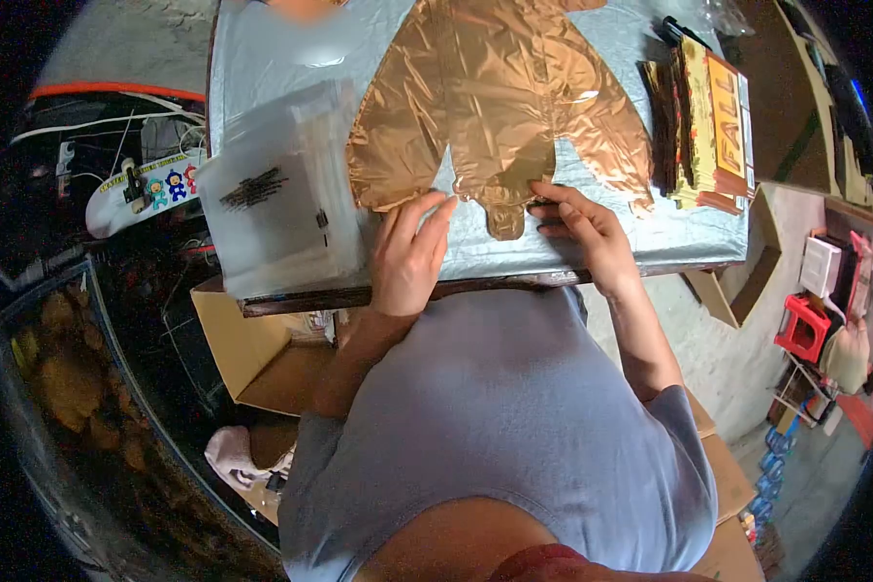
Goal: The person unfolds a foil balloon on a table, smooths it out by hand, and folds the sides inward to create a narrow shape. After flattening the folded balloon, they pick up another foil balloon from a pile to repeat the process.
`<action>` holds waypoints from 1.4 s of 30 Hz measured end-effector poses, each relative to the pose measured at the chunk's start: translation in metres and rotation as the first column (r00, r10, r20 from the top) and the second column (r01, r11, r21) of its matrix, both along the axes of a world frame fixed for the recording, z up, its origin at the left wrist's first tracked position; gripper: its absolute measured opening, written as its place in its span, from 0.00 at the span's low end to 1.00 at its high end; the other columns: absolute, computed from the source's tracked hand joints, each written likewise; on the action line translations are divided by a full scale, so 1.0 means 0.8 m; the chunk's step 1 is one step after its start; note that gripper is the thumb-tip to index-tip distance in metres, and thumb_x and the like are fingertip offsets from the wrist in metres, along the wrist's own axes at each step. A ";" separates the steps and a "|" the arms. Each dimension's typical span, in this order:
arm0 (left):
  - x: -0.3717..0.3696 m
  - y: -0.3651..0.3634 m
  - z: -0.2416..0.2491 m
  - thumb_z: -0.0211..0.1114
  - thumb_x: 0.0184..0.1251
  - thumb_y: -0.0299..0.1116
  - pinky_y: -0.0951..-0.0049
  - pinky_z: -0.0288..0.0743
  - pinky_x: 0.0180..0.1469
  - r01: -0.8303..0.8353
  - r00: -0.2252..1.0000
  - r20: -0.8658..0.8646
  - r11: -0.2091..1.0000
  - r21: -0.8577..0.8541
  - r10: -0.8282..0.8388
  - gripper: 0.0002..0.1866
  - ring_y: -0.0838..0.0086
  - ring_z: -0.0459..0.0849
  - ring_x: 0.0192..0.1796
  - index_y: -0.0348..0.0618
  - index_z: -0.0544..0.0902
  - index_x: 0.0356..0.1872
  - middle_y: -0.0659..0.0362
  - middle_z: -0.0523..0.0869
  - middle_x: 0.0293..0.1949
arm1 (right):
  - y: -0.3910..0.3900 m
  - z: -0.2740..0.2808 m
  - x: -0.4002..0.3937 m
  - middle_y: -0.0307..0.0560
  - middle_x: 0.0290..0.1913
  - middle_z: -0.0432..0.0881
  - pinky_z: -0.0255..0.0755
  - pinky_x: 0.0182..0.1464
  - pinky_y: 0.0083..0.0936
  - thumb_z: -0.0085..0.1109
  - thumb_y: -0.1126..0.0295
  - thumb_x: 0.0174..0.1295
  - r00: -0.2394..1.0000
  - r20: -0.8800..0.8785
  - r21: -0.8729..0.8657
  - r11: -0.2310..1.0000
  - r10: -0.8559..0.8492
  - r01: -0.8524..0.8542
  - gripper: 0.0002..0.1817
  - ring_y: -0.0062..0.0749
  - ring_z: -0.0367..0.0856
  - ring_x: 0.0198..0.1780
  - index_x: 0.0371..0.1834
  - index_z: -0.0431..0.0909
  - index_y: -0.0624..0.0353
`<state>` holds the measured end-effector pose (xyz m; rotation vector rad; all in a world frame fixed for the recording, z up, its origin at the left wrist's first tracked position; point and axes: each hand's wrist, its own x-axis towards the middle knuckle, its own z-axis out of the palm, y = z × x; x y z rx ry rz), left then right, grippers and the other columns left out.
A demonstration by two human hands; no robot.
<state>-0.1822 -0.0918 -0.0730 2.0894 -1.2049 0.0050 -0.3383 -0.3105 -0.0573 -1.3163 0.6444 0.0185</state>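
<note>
A large copper-coloured foil sheet (495, 87), crinkled and shaped with several flaps and a small rounded tab at its near edge, lies on the silvery table cover (582, 242). My left hand (412, 257) rests at the foil's near left edge, left of the tab, with its fingertips on the edge. Right of the tab is my right hand (592, 233), its thumb and index finger near the foil's edge and the other fingers partly spread. Whether either hand pinches the foil is hard to make out.
Clear plastic bags (281, 213) with dark markings lie at the left of the table. A stack of printed "FALL" packs (723, 126) lies at the right. Cardboard boxes (238, 344) stand below the table, and a skateboard (145, 194) is at the left.
</note>
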 end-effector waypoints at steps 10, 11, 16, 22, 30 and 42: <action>-0.006 0.011 -0.004 0.71 0.59 0.22 0.64 0.77 0.49 -0.026 0.984 0.175 0.999 0.028 0.020 0.19 0.63 0.84 0.48 0.45 0.88 0.53 0.60 0.86 0.48 | -0.001 -0.005 -0.003 0.47 0.71 0.80 0.76 0.63 0.25 0.46 0.63 0.83 1.000 0.003 -0.008 1.000 0.021 -0.021 0.23 0.29 0.82 0.63 0.72 0.76 0.66; -0.010 0.015 -0.004 0.71 0.59 0.22 0.64 0.77 0.49 -0.028 0.984 0.176 0.999 0.030 0.022 0.19 0.63 0.84 0.48 0.45 0.88 0.53 0.60 0.86 0.48 | 0.000 -0.005 -0.003 0.47 0.70 0.80 0.76 0.63 0.25 0.46 0.64 0.83 1.000 -0.011 -0.006 1.000 0.010 -0.010 0.23 0.29 0.83 0.62 0.71 0.76 0.66; -0.023 0.023 0.007 0.71 0.55 0.22 0.67 0.78 0.43 0.139 0.985 0.101 0.990 0.011 -0.139 0.15 0.67 0.83 0.40 0.43 0.90 0.45 0.61 0.83 0.39 | 0.001 -0.006 -0.004 0.47 0.71 0.80 0.76 0.63 0.25 0.46 0.65 0.83 1.000 0.012 -0.013 1.000 0.004 -0.004 0.22 0.29 0.83 0.62 0.71 0.76 0.67; -0.025 0.022 0.000 0.71 0.55 0.23 0.67 0.79 0.45 0.161 0.983 0.088 0.987 0.005 -0.161 0.15 0.68 0.84 0.41 0.43 0.90 0.46 0.61 0.84 0.39 | 0.002 -0.003 -0.002 0.48 0.71 0.80 0.76 0.63 0.25 0.46 0.64 0.83 1.000 0.002 -0.011 1.000 0.004 -0.004 0.23 0.29 0.83 0.62 0.72 0.75 0.67; -0.019 -0.002 0.008 0.71 0.55 0.20 0.62 0.79 0.55 0.177 0.983 0.047 0.983 0.047 -0.179 0.24 0.61 0.83 0.52 0.42 0.88 0.57 0.57 0.84 0.56 | 0.002 -0.004 -0.003 0.47 0.70 0.79 0.75 0.64 0.26 0.45 0.64 0.83 1.000 0.003 -0.031 0.999 0.010 -0.009 0.23 0.30 0.82 0.63 0.71 0.76 0.67; 0.019 -0.025 0.008 0.78 0.54 0.26 0.59 0.77 0.59 0.070 0.997 0.006 0.987 0.144 -0.071 0.33 0.58 0.81 0.56 0.45 0.81 0.65 0.55 0.81 0.61 | 0.001 0.000 -0.009 0.45 0.68 0.81 0.75 0.63 0.24 0.45 0.70 0.82 0.999 0.014 -0.092 0.995 0.047 -0.045 0.22 0.29 0.82 0.61 0.74 0.74 0.65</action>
